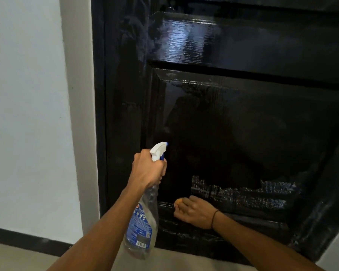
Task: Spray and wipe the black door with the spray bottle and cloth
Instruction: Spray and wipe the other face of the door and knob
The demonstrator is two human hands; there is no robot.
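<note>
Black gloss door, head view: lower panel lies straight ahead of both grips. Left hand grips the spray bottle at its neck, long axis upright, nozzle aimed at the panel. Right hand, nearer the wet streaks, holds the orange cloth against it. Blue label unreadable.

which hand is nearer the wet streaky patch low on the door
Right. The right hand grips the cloth beside the wet patch; the left hand holds the spray bottle higher, further left.

Pale floor beneath black door.
</note>
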